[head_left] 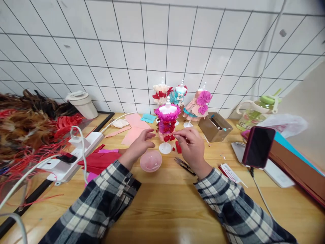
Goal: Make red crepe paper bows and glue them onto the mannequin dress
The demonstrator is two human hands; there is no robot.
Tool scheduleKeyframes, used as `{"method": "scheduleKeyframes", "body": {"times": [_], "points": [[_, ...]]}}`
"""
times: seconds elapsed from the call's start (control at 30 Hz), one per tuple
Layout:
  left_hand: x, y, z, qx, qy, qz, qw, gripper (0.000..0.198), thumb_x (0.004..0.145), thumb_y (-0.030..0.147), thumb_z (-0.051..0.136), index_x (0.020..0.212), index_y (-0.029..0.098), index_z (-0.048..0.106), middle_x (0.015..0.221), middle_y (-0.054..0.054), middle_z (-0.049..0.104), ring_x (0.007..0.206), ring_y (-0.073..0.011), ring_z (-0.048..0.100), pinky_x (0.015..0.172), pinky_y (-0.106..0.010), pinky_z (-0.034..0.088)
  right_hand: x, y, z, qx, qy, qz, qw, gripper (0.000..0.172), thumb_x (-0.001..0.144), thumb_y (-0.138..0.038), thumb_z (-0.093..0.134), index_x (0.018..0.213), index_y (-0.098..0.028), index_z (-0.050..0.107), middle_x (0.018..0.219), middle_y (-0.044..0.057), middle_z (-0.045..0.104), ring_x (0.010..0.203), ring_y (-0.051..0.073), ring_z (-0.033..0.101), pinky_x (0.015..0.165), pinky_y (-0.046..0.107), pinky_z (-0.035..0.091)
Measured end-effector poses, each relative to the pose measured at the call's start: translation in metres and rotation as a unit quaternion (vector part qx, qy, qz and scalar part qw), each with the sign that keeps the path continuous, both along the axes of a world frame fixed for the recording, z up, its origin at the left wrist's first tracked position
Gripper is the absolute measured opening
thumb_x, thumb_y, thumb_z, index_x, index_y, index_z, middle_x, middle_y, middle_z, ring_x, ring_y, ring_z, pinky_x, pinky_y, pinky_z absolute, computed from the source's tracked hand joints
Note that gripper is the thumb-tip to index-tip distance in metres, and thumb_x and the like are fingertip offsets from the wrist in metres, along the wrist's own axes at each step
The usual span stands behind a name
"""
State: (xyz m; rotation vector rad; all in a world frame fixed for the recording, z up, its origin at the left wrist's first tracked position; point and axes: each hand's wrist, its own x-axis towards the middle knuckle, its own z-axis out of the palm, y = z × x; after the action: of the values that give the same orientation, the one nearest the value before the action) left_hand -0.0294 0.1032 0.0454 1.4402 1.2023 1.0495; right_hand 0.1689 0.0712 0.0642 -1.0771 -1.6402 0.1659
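Observation:
A small white mannequin in a magenta, purple and red paper dress (168,117) stands upright on a round white base (165,148). My left hand (139,145) is just left of it, fingers apart and holding nothing. On the right, my right hand (191,147) has thumb and forefinger pinched beside the red flowers low on the skirt; whatever is between the fingertips is too small to make out. In front of my left hand sits a pink translucent bowl (150,161). Black-handled snips (185,165) lie below my right hand, near a red paper scrap (178,147).
Three dressed mannequins, one in pink (196,105), stand behind. A brown box (215,126), a propped phone (258,147) and a green-lidded bottle (259,110) are right. Left are red paper (101,162), a power strip (76,157), feathers (30,118) and a white cup (82,104).

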Motion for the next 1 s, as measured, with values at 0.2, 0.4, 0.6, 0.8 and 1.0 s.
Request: {"method": "scheduleKeyframes", "body": {"times": [0.2, 0.4, 0.6, 0.8, 1.0], "points": [[0.03, 0.023, -0.02, 0.017, -0.116, -0.116, 0.986, 0.058, 0.066, 0.024, 0.072, 0.118, 0.016, 0.048, 0.124, -0.012, 0.058, 0.116, -0.027, 0.053, 0.096, -0.04, 0.041, 0.004, 0.019, -0.013, 0.146, -0.081, -0.028, 0.986, 0.011, 0.087, -0.026, 0.057, 0.089, -0.023, 0.067, 0.084, 0.004, 0.061, 0.08, 0.015, 0.058, 0.072, 0.027, 0.049], [0.039, 0.021, -0.033, 0.018, -0.037, -0.037, 0.998, 0.036, 0.066, 0.024, 0.07, 0.098, 0.014, 0.058, 0.098, -0.005, 0.068, 0.091, -0.0214, 0.062, 0.078, -0.03, 0.047, 0.006, 0.031, -0.023, 0.146, -0.124, -0.036, 0.981, 0.011, 0.088, -0.029, 0.056, 0.089, -0.023, 0.066, 0.084, 0.003, 0.062, 0.082, 0.015, 0.058, 0.072, 0.027, 0.049], [0.037, 0.015, -0.027, 0.05, 0.067, 0.022, 0.996, 0.021, 0.075, 0.035, 0.061, 0.069, 0.015, 0.064, 0.071, -0.001, 0.067, 0.069, -0.0165, 0.059, 0.064, -0.025, 0.044, 0.005, 0.031, -0.018, 0.138, -0.111, -0.026, 0.984, 0.01, 0.086, -0.029, 0.059, 0.086, -0.023, 0.067, 0.081, 0.002, 0.063, 0.077, 0.014, 0.059, 0.068, 0.025, 0.049], [0.034, 0.017, -0.029, 0.038, 0.131, 0.019, 0.99, 0.027, 0.076, 0.041, 0.06, 0.081, 0.017, 0.072, 0.076, -0.001, 0.071, 0.074, -0.0204, 0.063, 0.064, -0.026, 0.044, 0.007, 0.029, -0.008, 0.131, -0.089, -0.027, 0.987, 0.007, 0.086, -0.024, 0.06, 0.086, -0.022, 0.067, 0.082, 0.002, 0.063, 0.075, 0.013, 0.06, 0.066, 0.024, 0.05], [0.035, 0.015, -0.027, 0.043, 0.124, 0.02, 0.991, 0.028, 0.076, 0.042, 0.059, 0.086, 0.017, 0.07, 0.078, -0.001, 0.071, 0.069, -0.0183, 0.062, 0.059, -0.024, 0.043, 0.006, 0.028, -0.006, 0.098, -0.075, -0.034, 0.992, 0.01, 0.087, -0.022, 0.057, 0.088, -0.022, 0.067, 0.085, 0.003, 0.063, 0.077, 0.013, 0.06, 0.066, 0.024, 0.05]]}}
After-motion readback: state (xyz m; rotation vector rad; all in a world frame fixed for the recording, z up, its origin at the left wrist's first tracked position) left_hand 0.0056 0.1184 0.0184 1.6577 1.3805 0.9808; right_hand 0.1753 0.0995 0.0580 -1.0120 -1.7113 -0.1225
